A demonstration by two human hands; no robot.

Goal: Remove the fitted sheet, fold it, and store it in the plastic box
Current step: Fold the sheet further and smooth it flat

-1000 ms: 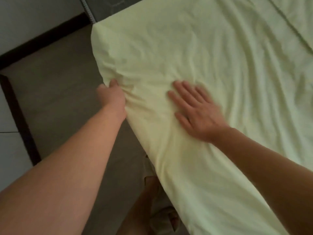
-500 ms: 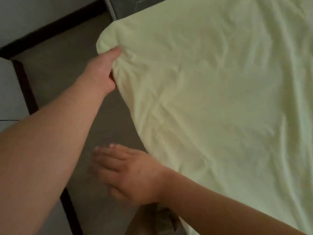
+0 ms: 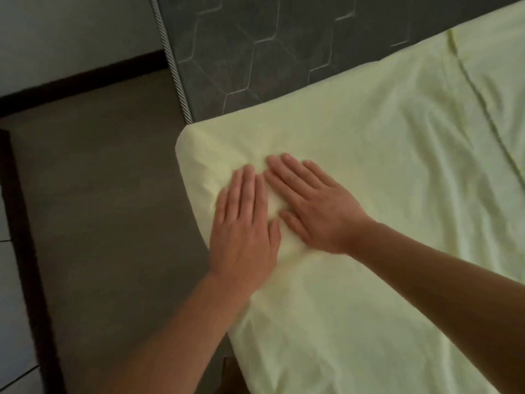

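Right now both hands lie flat, fingers straight, on the pale yellow-green fitted sheet [image 3: 383,172] near its rounded corner: the left hand [image 3: 244,223] just inside the edge, the right hand [image 3: 309,206] beside it, thumbs almost touching. Beyond the sheet's far edge a dark quilted mattress [image 3: 255,49] lies bare, and a seam [image 3: 477,98], somewhat blurred, runs across the fabric at right.

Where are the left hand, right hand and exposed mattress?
left hand [image 3: 244,234]: head view, back of the hand.
right hand [image 3: 318,209]: head view, back of the hand.
mattress [image 3: 255,52]: head view, bare grey quilted top.
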